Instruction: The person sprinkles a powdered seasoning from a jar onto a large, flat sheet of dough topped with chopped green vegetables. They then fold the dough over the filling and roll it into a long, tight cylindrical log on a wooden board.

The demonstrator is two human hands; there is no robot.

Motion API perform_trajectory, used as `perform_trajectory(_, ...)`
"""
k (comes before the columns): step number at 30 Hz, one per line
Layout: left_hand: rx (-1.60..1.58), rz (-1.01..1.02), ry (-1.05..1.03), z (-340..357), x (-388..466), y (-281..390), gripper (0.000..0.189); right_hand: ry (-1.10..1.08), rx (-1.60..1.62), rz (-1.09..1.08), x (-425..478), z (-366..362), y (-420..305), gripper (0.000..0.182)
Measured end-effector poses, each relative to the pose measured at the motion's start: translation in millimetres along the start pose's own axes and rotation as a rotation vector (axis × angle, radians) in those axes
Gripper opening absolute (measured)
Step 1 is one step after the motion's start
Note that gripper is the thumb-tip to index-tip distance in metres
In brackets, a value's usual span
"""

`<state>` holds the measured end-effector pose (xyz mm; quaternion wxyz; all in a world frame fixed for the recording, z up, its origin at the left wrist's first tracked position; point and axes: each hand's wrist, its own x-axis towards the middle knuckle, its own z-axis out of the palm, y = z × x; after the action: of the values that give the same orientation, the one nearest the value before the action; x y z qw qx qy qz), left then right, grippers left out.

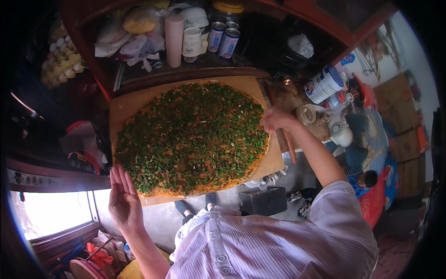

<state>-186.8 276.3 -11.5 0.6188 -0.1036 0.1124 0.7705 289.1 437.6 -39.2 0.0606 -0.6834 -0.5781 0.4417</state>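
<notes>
A large oval sheet of dough (195, 139) lies on a wooden board (271, 164). Chopped green onions cover it thickly over an orange-brown paste. My left hand (126, 200) is palm up with straight fingers and holds nothing; its fingertips are at the sheet's lower left edge. At the right edge is my right hand (277, 120), blurred, with fingers bent down to the rim. Whether they grip the dough I cannot tell. A wooden rolling pin (289, 146) lies partly hidden beneath my right forearm.
Behind the board, a shelf holds a pink cylinder (174, 40), a white cup (192, 42) and blue-white cans (229, 43). To the right stand a white tin (324, 83), a clear jar (306, 114) and a small fan (341, 133). A person (364, 179) is at lower right.
</notes>
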Motion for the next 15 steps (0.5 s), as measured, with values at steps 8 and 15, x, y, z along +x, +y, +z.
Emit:
perform_trajectory(8,-0.061,0.043,-0.046,-9.7,-9.8,22.7,0.04,0.067,-0.094,-0.073,101.8,20.2,-108.6,0.009)
perform_trajectory(15,-0.136,0.103,0.004,-6.8,-16.1,30.6,0.042,-0.001,-0.213,-0.547,175.6,68.8,-135.3,0.02)
